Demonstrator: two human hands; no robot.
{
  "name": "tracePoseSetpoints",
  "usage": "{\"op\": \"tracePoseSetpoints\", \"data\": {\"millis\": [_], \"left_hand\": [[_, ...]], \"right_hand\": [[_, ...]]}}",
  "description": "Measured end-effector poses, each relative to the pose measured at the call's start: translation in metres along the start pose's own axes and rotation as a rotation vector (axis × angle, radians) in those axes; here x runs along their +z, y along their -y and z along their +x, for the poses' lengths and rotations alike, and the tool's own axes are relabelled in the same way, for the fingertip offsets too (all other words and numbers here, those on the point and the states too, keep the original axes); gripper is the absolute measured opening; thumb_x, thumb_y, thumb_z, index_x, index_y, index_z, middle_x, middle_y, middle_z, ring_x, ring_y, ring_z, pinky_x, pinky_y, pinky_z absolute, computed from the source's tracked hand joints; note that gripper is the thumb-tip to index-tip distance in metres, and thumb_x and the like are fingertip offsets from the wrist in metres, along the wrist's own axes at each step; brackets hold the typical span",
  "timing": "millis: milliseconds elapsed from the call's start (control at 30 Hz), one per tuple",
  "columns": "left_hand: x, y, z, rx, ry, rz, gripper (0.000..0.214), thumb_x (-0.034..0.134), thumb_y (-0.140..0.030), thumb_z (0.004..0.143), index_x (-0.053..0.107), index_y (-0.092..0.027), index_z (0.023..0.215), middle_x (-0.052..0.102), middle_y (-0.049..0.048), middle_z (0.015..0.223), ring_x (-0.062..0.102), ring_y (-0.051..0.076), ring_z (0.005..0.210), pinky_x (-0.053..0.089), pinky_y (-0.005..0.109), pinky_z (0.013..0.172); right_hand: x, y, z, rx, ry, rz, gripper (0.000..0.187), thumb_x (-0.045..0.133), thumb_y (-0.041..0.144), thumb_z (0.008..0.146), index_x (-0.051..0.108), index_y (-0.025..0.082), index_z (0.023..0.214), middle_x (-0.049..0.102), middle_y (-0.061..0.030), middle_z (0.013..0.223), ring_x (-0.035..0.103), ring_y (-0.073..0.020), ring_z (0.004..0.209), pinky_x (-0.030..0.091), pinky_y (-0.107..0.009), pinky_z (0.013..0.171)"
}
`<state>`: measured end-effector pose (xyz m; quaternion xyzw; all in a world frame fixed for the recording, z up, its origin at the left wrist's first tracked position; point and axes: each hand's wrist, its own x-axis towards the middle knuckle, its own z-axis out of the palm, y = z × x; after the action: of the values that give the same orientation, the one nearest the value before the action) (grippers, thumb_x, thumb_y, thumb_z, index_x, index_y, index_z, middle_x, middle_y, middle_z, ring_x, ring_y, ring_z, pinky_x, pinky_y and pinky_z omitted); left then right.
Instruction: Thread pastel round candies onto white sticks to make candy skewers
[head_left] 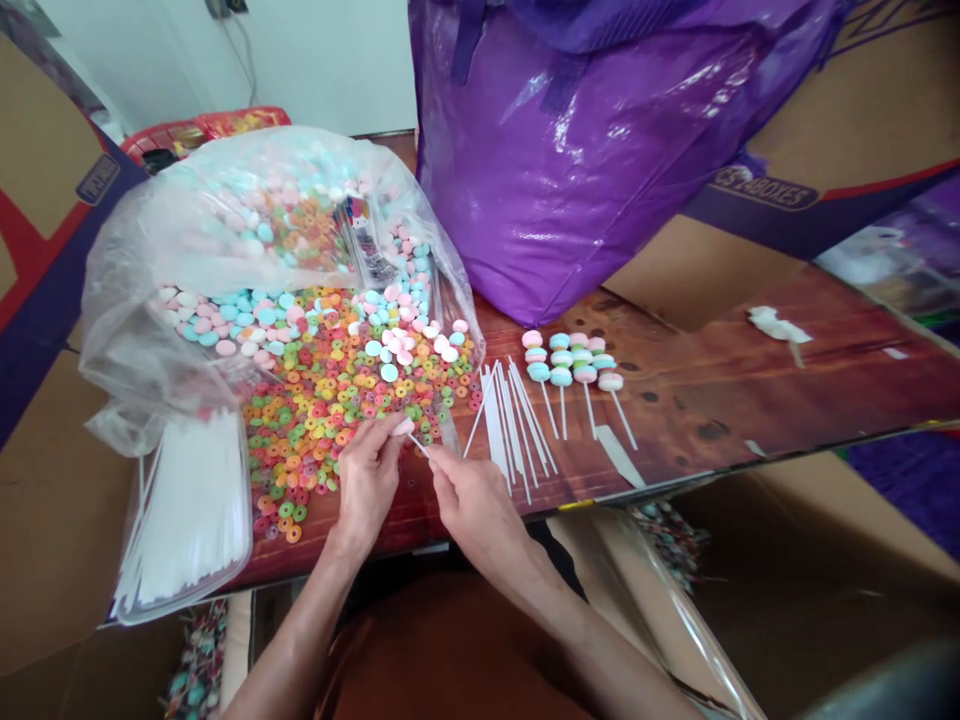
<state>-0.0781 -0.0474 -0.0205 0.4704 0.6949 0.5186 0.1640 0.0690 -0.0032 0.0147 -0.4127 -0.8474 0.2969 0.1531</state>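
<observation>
Where the white stick [419, 445] ends, pale-pink candy [403, 427] shows.

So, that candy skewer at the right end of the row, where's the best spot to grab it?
Probably take the rightmost skewer by its bare stick, pinching from the near side of the table. The slim free end points towards the person, while the rounded candies sit at the far end, close beside the next skewer.
</observation>
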Motion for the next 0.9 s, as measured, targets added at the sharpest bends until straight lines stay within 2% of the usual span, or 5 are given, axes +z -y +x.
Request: {"op": "tracePoseSetpoints", "data": {"millis": [200, 400, 567, 767, 900], "left_hand": [[0.012, -0.008, -0.002, -0.147, 0.067, -0.127, 0.025, 0.062, -0.033, 0.091, 0.074, -0.024, 0.111, 0.074, 0.0060, 0.113, 0.069, 0.022, 0.103, 0.054, 0.037, 0.096], [0.008, -0.020, 0.006, -0.144, 0.237, -0.212, 0.031, 0.056, -0.034, 0.094, 0.072, -0.023, 0.118, 0.073, 0.0064, 0.119, 0.067, 0.023, 0.112, 0.050, 0.039, 0.103], [-0.002, -0.016, -0.006, -0.003, 0.229, 0.103, 0.023, 0.057, -0.023, 0.092, 0.073, -0.023, 0.108, 0.074, 0.0056, 0.102, 0.069, 0.020, 0.092, 0.054, 0.033, 0.087], [0.010, -0.009, -0.018, 0.116, 0.261, 0.551, 0.025, 0.053, -0.013, 0.090, 0.072, -0.024, 0.102, 0.066, 0.0063, 0.094, 0.063, 0.021, 0.083, 0.051, 0.030, 0.074], [0.012, -0.008, -0.017, 0.114, 0.256, 0.586, 0.028, 0.046, -0.012, 0.093, 0.070, -0.023, 0.102, 0.064, 0.0075, 0.096, 0.061, 0.020, 0.081, 0.049, 0.030, 0.070]], "right_hand": [[0.007, 0.003, 0.005, -0.001, -0.079, 0.011, 0.040, 0.039, 0.017, 0.093, 0.069, 0.018, 0.118, 0.072, -0.0072, 0.070, 0.064, -0.0216, 0.059, 0.039, -0.029, 0.056], [-0.005, -0.016, 0.019, 0.050, -0.150, 0.125, 0.031, 0.039, 0.025, 0.097, 0.068, 0.018, 0.089, 0.065, -0.0033, 0.066, 0.056, -0.0161, 0.056, 0.036, -0.026, 0.058], [-0.020, -0.036, -0.007, 0.077, -0.053, 0.101, 0.029, 0.043, 0.029, 0.097, 0.065, 0.021, 0.080, 0.059, 0.0010, 0.061, 0.049, -0.0138, 0.053, 0.031, -0.025, 0.055], [0.011, -0.033, -0.045, 0.089, 0.019, -0.035, 0.011, 0.057, 0.017, 0.086, 0.066, 0.021, 0.093, 0.066, -0.0023, 0.079, 0.059, -0.0169, 0.066, 0.033, -0.025, 0.058], [0.018, -0.029, -0.042, 0.136, 0.049, -0.038, 0.011, 0.054, 0.013, 0.086, 0.064, 0.018, 0.085, 0.067, -0.0051, 0.082, 0.062, -0.0194, 0.073, 0.036, -0.027, 0.061]]}}
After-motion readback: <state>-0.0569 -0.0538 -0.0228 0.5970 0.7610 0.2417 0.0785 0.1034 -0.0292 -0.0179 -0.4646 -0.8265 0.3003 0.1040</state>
